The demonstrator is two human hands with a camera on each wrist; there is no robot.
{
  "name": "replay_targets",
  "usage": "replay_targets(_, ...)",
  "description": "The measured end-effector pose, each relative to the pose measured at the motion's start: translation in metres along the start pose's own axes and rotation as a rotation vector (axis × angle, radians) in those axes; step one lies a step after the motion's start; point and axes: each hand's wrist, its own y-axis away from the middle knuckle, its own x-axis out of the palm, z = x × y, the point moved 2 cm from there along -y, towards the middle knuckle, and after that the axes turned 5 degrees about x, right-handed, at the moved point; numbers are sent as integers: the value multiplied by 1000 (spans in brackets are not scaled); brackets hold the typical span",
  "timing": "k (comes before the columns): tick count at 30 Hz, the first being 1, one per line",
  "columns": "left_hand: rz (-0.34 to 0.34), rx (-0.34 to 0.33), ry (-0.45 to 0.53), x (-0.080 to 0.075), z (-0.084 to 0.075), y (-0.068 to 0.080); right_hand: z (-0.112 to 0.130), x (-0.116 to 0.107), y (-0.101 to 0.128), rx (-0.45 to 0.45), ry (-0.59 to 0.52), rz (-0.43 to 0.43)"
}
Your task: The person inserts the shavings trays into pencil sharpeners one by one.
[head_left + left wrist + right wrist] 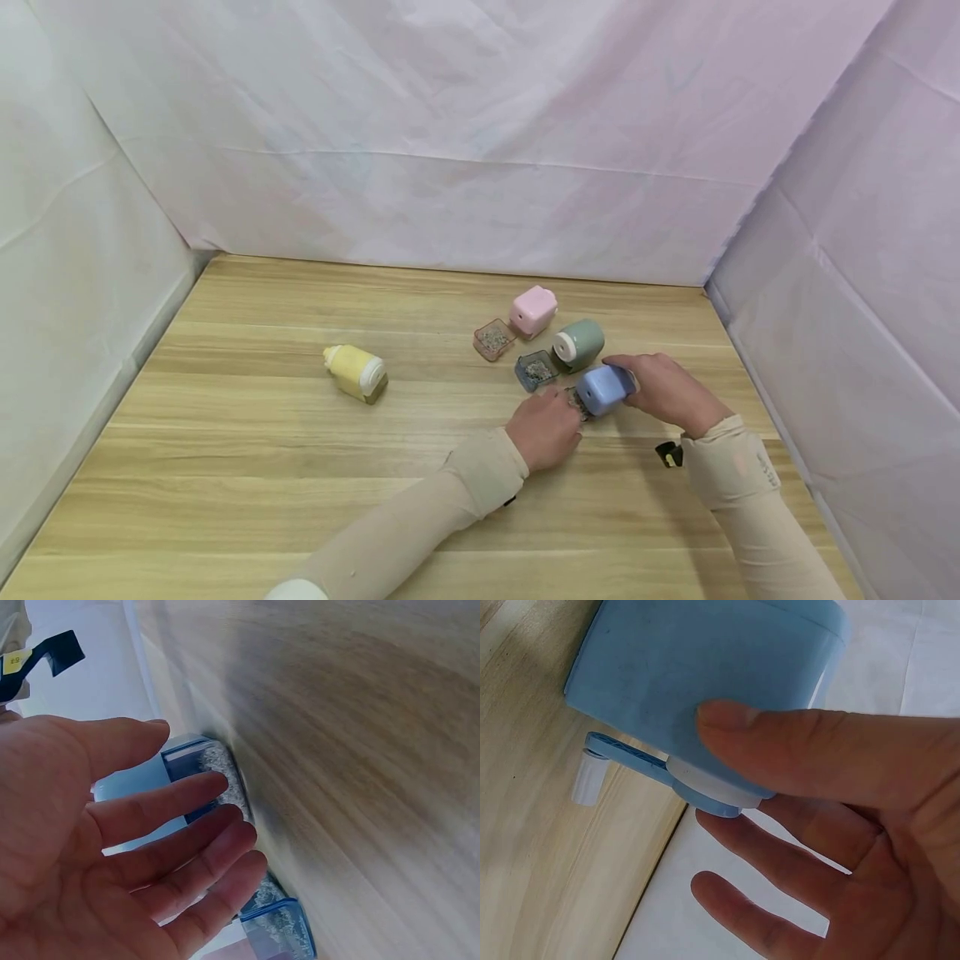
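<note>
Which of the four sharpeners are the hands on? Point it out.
The blue sharpener. The right hand holds it and the left hand is at its drawer end. The pink, green and yellow ones lie untouched.

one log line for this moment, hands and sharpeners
right hand: holds blue sharpener | left hand: fingers on its shavings tray | pink, green, yellow sharpeners: on table, untouched

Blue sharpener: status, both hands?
Right hand holds blue sharpener. Left hand, fingers straight, touches its shavings drawer. Grey-green sharpener and loose grey drawer close behind.
</note>
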Motion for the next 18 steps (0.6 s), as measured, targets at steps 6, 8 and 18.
replay_targets(6,15,-7,25,4,0,-2,1,0,0,4,3,1)
replay_targets(8,19,-15,40,4,0,-3,1,0,0,6,3,4)
replay_targets(18,47,-26,41,7,-4,-4,3,0,0,6,5,11)
